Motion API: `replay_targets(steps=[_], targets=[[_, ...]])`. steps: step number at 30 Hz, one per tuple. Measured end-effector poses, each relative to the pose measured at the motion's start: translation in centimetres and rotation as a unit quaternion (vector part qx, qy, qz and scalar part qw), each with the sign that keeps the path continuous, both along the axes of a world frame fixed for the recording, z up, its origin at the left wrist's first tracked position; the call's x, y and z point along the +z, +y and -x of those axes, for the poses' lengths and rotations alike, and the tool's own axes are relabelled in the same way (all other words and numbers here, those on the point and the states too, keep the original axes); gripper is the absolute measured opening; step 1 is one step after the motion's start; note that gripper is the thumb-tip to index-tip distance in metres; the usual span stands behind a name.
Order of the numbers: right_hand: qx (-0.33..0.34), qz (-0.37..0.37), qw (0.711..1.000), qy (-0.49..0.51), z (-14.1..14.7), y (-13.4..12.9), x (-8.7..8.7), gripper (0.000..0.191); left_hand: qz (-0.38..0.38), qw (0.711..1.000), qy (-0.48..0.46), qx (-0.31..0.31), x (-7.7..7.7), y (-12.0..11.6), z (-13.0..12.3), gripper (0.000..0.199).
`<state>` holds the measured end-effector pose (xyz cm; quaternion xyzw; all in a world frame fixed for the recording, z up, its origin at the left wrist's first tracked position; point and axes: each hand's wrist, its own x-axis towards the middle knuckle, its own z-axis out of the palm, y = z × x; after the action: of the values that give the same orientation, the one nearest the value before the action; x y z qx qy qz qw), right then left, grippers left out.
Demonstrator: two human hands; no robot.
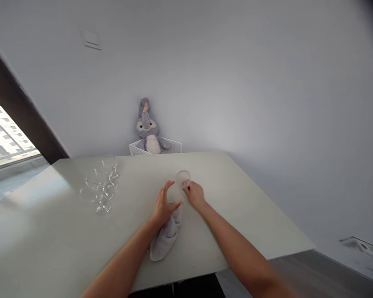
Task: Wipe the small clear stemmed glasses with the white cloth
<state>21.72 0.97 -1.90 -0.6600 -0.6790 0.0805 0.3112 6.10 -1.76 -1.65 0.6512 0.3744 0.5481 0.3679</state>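
In the head view, my right hand [195, 194] is closed, its fingers pinched at the stem of a clear stemmed glass [183, 174]. The round end of that glass points away from me, just beyond my fingertips. To its left, my left hand [164, 206] is open, thumb and fingers spread apart with nothing between them. A crumpled grey cloth [167, 242] lies on the table under my left wrist and thumb.
Several clear stemmed glasses [103, 207] stand in a close group on the left of the pale table [236, 215]. Behind the table's far edge, a grey plush toy [152, 142] sits in a white perforated basket [175, 147] against the wall. A window is at left.
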Motion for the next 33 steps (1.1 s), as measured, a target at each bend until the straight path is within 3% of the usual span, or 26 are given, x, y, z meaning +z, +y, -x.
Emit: replay_targets(steps=[5,9,14,24,29,33], targets=[[-0.173,0.056,0.981,0.071,-7.4,6.2,1.1,0.028,0.058,0.996,0.057,0.044,-2.0,1.7,0.6,0.049],[-0.248,0.062,0.963,0.089,-12.7,9.0,1.4,0.030,0.064,0.995,0.062,0.052,-2.7,2.1,0.7,0.039],[-0.304,0.068,0.944,0.107,-16.3,11.0,0.7,0.031,0.050,0.989,0.129,0.052,-3.5,2.5,0.8,0.037],[-0.312,0.069,0.939,0.127,-17.1,11.7,-0.3,0.026,0.066,0.990,0.112,0.047,-3.9,2.8,1.0,0.033],[-0.306,0.076,0.940,0.130,-16.7,9.9,0.2,0.033,0.099,0.983,0.149,0.050,-4.2,3.3,1.2,0.032],[-0.273,0.081,0.951,0.118,-14.5,6.6,0.3,0.026,0.133,0.987,0.070,0.060,-4.4,3.8,1.2,0.027]])
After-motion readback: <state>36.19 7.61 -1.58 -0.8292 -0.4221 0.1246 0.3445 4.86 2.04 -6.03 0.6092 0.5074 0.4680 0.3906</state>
